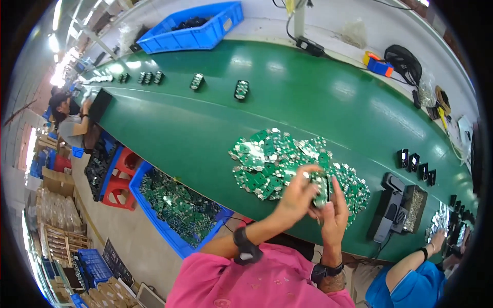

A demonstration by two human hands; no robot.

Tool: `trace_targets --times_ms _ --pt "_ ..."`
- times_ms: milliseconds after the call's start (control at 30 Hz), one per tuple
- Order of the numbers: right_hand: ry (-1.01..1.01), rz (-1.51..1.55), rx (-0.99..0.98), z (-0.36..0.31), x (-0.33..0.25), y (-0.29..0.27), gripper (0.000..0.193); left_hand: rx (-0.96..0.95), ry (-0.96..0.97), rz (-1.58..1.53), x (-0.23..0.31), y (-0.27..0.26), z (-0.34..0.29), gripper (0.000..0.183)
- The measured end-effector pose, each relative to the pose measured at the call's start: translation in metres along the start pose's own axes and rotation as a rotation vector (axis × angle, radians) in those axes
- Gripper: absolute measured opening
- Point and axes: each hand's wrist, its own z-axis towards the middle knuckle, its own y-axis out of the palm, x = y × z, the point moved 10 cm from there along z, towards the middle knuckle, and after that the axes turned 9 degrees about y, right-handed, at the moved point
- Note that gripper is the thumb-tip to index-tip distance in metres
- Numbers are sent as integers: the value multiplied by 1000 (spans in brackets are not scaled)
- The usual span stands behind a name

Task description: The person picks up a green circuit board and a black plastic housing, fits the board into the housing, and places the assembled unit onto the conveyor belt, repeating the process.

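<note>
Over the green worktable, both my hands hold a small black case with a green circuit board [320, 189] in it. My left hand [297, 194] is closed at the board's left side, its fingers bent over the face. From the right and below, my right hand [335, 211] grips the case, with a finger stretched along its edge. The fingers hide part of the board. Beneath and around my hands spreads a loose pile of green circuit boards [262, 167] with silvery parts.
Filled cases, one a black case [242, 90], stand spaced out toward the far left. A blue bin [192, 31] sits at the back. Below the table edge is a blue crate [137, 179] of boards. At right are a grey-black device [387, 210] and a co-worker's hand [437, 240].
</note>
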Motion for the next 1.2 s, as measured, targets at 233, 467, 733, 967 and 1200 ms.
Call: trace_targets --times_ms 233,467,733,967,1200 --pt "-151 -262 -170 22 -36 29 50 165 -388 -367 -18 -29 11 26" --pt "-187 -299 35 18 -31 20 45 46 -338 -51 -17 -26 9 23" --pt "-157 -249 71 23 -25 14 42 -26 -304 -6 -16 -21 16 25" --pt "-200 -402 108 24 -36 7 40 -191 -196 225 7 -24 44 65" --pt "-206 -402 104 35 -44 7 33 -421 -83 503 35 -9 74 79"
